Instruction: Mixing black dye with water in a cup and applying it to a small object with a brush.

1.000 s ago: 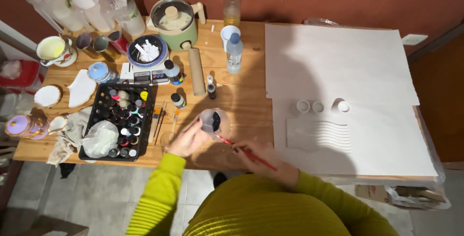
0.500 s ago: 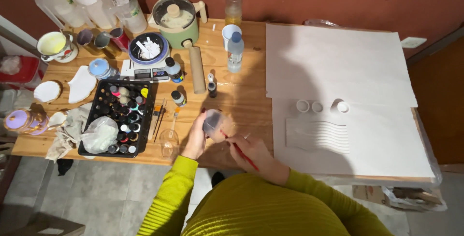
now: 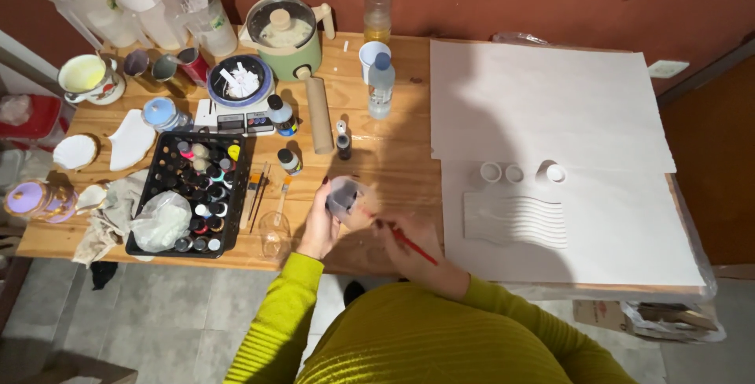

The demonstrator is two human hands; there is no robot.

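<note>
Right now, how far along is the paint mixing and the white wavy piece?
Done: the wavy relief and three small white rings are laid out on the white sheet. In hand: the left hand holds a small cup while the right hand works a red brush in it. Left: the relief looks unpainted, all white.

Home craft table (image 3: 377,156) — paint bottles (image 3: 200,187); brushes (image 3: 255,191)

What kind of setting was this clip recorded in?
Probably a home craft or painting corner: a wooden table holds a black crate of small paint bottles, and the right hand holds a red-handled brush.
</note>
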